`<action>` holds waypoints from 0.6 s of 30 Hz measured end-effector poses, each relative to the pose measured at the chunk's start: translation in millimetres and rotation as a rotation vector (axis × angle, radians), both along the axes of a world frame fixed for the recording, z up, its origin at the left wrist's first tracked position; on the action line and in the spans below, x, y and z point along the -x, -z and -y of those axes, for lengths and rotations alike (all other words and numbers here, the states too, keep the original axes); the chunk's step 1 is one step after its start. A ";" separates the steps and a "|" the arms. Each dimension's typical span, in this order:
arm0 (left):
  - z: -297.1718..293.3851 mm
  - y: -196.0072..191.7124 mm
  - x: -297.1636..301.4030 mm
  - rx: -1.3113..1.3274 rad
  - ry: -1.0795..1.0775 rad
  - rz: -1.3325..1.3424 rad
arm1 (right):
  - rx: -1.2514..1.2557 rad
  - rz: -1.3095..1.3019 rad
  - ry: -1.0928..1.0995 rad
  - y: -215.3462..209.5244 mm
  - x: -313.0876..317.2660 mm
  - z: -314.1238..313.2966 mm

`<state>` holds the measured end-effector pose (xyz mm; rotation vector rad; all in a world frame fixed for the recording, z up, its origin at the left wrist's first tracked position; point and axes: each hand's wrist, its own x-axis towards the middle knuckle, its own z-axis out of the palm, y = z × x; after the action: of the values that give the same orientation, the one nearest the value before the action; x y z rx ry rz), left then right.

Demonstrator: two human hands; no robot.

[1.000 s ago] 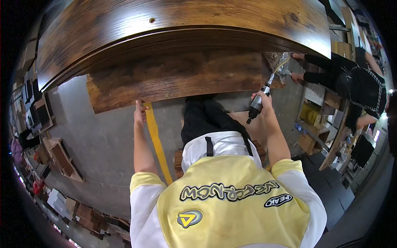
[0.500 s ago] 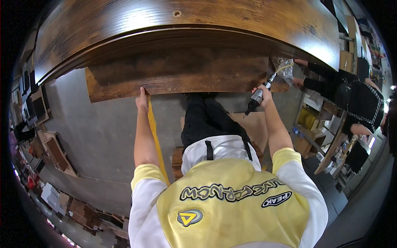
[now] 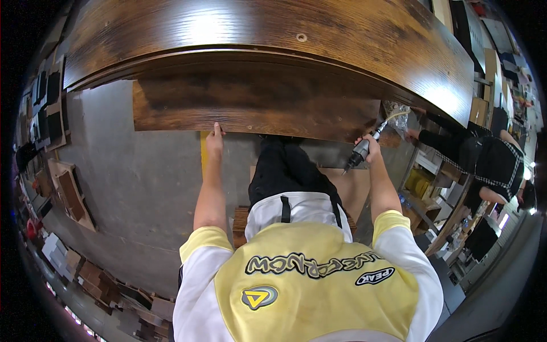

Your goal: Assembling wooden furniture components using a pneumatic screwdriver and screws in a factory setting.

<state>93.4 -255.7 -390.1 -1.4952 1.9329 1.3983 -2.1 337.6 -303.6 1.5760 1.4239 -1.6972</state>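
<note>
nearest: yellow-and-white shirt [image 3: 307, 279] and dark apron straps of the wearer, seen from above; dark trousers below.

left hand [image 3: 215, 137]: arm stretched forward, fingers curled over the near edge of the lower wooden panel [image 3: 250, 105], gripping it as if to steady it. a yellow strip [image 3: 204, 151] shows on the floor just beneath this hand.

right hand [image 3: 371, 149]: clenched round a grey power driver [image 3: 360, 153], tip pointing down and left, away from the panel's near right corner; a hose or cord runs up from its rear.

lower wooden panel: dark stained, flat, partly tucked beneath the large curved wooden top [image 3: 273, 34], which overhangs it and carries a small round hole.

floor [image 3: 131, 188]: grey concrete; stacked wooden pieces [image 3: 68, 194] at far left.

far right: another person in dark clothes [image 3: 478, 159], hands near the top's right end.

step, as judged: panel held in position while the driver is readied. next move calls for bringing the tip square to a fixing point, panel kept from shifting.
</note>
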 end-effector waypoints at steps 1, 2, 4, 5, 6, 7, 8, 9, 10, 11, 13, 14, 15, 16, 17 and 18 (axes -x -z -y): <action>-4.0 -3.6 1.4 0.014 -0.004 0.074 | 0.015 0.012 -0.004 -1.1 0.2 -1.3; -5.6 -7.9 2.9 0.014 -0.011 0.077 | 0.015 0.015 -0.011 0.7 1.4 0.0; -1.4 -12.3 -5.8 -0.009 -0.031 0.004 | -0.021 0.036 -0.037 -1.4 6.4 8.9; 1.3 -14.0 -7.7 -0.003 -0.044 0.009 | -0.033 0.037 -0.048 -0.7 10.0 14.8; 0.6 -15.4 -3.2 -0.039 -0.046 0.024 | -0.037 0.038 -0.051 0.9 11.2 11.9; -2.9 -20.8 5.1 -0.080 -0.040 0.035 | -0.038 0.030 -0.031 4.1 10.7 4.4; -5.3 -28.4 10.4 -0.090 -0.033 0.031 | -0.041 0.020 -0.008 5.4 8.8 -4.3; -6.8 -46.4 15.5 -0.281 -0.042 -0.004 | -0.044 0.017 -0.007 2.9 5.5 -5.2; -7.6 -57.7 15.9 -0.466 -0.053 -0.045 | -0.022 -0.045 0.025 -2.3 1.9 -1.2; -13.8 -66.8 16.1 -0.465 -0.049 -0.055 | -0.001 -0.110 0.062 -8.7 -1.7 1.5; -24.0 -81.4 12.5 -0.742 -0.288 -0.128 | 0.114 -0.192 0.107 -30.7 -7.6 6.9; -30.7 -89.7 12.3 -0.747 -0.264 -0.136 | 0.223 -0.263 0.148 -43.2 -11.4 7.2; -41.1 -107.1 16.1 -0.830 -0.337 -0.132 | 0.229 -0.265 0.164 -59.2 -14.0 8.2; -52.6 -125.0 23.1 -0.911 -0.411 -0.128 | 0.224 -0.289 0.182 -75.6 -17.5 9.4; -61.2 -141.9 34.4 -0.939 -0.354 -0.121 | 0.281 -0.369 0.208 -89.4 -20.5 12.8; -70.8 -157.5 43.4 -0.963 -0.304 -0.114 | 0.340 -0.447 0.227 -103.1 -21.9 12.8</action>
<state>50.0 -184.9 -232.6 -1.2221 0.8025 2.1304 19.8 324.8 -200.6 1.2568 1.0839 -2.3937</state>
